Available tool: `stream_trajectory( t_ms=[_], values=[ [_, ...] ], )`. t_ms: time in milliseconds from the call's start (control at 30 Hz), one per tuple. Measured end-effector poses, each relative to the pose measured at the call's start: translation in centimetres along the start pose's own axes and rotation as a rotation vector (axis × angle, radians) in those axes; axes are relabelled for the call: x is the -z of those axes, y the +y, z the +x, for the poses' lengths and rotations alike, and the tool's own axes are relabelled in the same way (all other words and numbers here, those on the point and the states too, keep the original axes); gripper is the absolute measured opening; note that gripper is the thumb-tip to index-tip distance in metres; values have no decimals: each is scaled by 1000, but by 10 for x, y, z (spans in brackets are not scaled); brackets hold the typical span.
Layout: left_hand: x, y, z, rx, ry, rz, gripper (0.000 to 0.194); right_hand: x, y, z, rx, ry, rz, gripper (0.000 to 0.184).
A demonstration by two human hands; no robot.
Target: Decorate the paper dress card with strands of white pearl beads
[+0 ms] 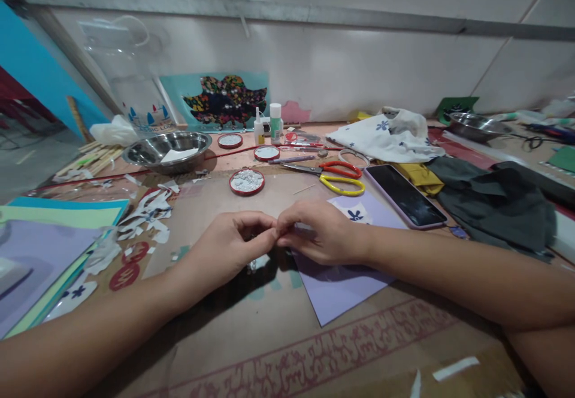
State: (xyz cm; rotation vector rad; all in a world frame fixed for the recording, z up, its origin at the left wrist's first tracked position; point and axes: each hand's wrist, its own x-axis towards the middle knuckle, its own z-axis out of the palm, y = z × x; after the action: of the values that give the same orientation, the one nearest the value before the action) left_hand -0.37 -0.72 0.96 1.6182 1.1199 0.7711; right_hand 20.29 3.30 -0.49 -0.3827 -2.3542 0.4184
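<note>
My left hand (pixel 240 239) and my right hand (pixel 318 233) meet at the fingertips over the middle of the work surface. Thumbs and forefingers of both are pinched together; whatever lies between them is too small or hidden to name. Beneath my right hand and forearm lies a sheet of purple paper (pixel 335 302), with a white cloth piece bearing a dark blue flower (pixel 354 213) on it. A small white scrap (pixel 259 262) sits under my left hand. Beyond my hands are a red-rimmed lid of whitish pieces (pixel 247 181) and scissors (pixel 335 175) with red and yellow handles.
A phone (pixel 404 196) and dark cloth (pixel 494 206) lie at right. Behind stand a glue bottle (pixel 259 131), a glue stick (pixel 275 124) and a steel bowl (pixel 166 151). Coloured sheets (pixel 54 236) and cloth scraps (pixel 150 212) are at left. Patterned white fabric (pixel 386 134) is heaped behind the scissors.
</note>
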Motion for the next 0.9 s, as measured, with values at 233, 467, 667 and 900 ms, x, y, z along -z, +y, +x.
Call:
stream_trajectory(
  t_ms=[233, 467, 667, 900],
  values=[
    [3, -2, 1, -70, -5, 14, 24, 0, -1, 0, 3, 58, 11, 2],
    [4, -1, 0, -64, 8, 31, 23, -1, 0, -1, -17, 80, 8, 3],
    [1, -2, -1, -59, -5, -12, 19, 0, 0, -1, 23, 58, 50, 3],
    [3, -7, -1, -95, 21, 64, 19, -1, -1, 0, 15, 31, 25, 3]
  ],
)
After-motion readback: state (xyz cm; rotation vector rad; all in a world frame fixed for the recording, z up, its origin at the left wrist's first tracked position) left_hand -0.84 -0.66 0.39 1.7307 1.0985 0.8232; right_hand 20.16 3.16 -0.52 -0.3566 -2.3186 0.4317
